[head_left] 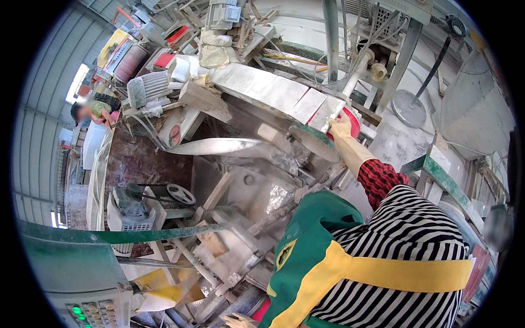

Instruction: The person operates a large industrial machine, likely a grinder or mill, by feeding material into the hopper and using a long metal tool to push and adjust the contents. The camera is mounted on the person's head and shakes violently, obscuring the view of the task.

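White slab row: the big one (266,86), a line of flat pieces running end to end. Its long axis slants from far left down to near right, so the near end points pretty much at my glove. From my fingers it lies to the left and farther off.
Curled pale strip: sits lower than the slabs (219,146), off to my left, well apart from either hand.
White rod: comes down (355,79) from far right toward my fingertips, so it leans the opposite way to the slabs.
Grey-green disc: tilted (314,143), just left of my wrist and below the slab edge.
Red round piece: just right of my fingers (355,125), partly covered by the glove.
Right hand: gloved, arm stretched out (342,130), easily the nearer one to all this.
Left hand: way down at the bottom edge (239,321), gloved too, well apart from the slabs.
Fingers: right ones are bunched at the rod's lower end, but honestly can't tell if they're clamped or just touching. Left ones are cut off, can't tell either.
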A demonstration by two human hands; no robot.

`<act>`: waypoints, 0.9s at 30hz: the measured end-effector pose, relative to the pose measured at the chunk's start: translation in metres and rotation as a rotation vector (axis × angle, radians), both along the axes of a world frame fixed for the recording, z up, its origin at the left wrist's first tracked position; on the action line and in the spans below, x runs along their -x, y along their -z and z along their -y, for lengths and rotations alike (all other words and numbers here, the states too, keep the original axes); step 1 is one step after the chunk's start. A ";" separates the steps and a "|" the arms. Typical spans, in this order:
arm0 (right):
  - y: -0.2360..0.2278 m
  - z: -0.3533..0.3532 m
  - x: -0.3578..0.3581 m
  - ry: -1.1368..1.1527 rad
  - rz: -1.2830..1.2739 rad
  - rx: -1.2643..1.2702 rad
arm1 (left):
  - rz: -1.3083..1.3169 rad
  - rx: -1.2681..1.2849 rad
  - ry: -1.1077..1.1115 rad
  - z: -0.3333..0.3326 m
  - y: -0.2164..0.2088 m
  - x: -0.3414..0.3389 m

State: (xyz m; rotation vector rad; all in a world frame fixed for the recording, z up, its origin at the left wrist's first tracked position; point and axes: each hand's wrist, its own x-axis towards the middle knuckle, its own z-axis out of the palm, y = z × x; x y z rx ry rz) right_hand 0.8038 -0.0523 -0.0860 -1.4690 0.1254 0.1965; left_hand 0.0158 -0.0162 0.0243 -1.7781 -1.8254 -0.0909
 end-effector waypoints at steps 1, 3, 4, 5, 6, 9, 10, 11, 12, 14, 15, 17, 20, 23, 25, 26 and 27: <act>0.000 -0.009 -0.003 0.027 0.049 0.029 | 0.010 -0.007 0.013 0.001 0.003 0.002; 0.015 -0.017 -0.023 0.112 0.198 0.226 | 0.017 -0.021 0.015 -0.004 0.010 0.003; 0.025 -0.014 -0.029 0.105 0.232 0.241 | 0.021 -0.023 0.015 -0.009 0.014 0.002; 0.024 -0.015 -0.026 0.084 0.261 0.257 | 0.020 -0.021 0.002 -0.008 0.018 0.004; 0.016 -0.017 -0.020 0.057 0.290 0.273 | 0.016 -0.022 -0.017 -0.004 0.020 0.006; -0.046 0.002 0.003 -0.207 -0.019 0.391 | 0.016 -0.025 -0.045 0.000 0.028 0.011; -0.055 0.010 0.007 -0.200 -0.036 0.390 | 0.020 -0.030 -0.039 -0.004 0.031 0.011; -0.062 0.009 0.011 -0.208 -0.050 0.391 | 0.024 -0.031 -0.049 -0.004 0.034 0.011; -0.064 0.008 0.013 -0.215 -0.063 0.393 | 0.030 -0.031 -0.058 -0.001 0.036 0.015; -0.025 0.006 -0.005 -0.140 0.124 0.632 | 0.039 -0.032 -0.062 -0.006 0.045 0.015; -0.008 0.008 -0.014 -0.100 0.215 0.748 | 0.041 -0.037 -0.063 -0.009 0.049 0.016; -0.012 0.003 -0.017 -0.177 0.209 0.819 | 0.037 -0.050 -0.091 -0.004 0.060 0.022; -0.034 -0.003 -0.009 -0.244 0.137 0.943 | 0.025 -0.063 -0.149 0.010 0.075 0.041; 0.001 0.003 -0.034 -0.208 0.182 0.894 | 0.128 0.017 -0.243 -0.005 0.076 0.032; 0.001 0.000 -0.033 -0.168 0.160 0.824 | 0.302 0.108 -0.318 -0.013 0.057 0.014; 0.015 0.008 -0.046 -0.122 0.190 0.795 | 0.395 0.134 -0.308 -0.023 0.040 -0.006; 0.030 0.011 -0.054 -0.008 0.216 0.860 | 0.404 0.065 -0.204 -0.026 0.043 0.001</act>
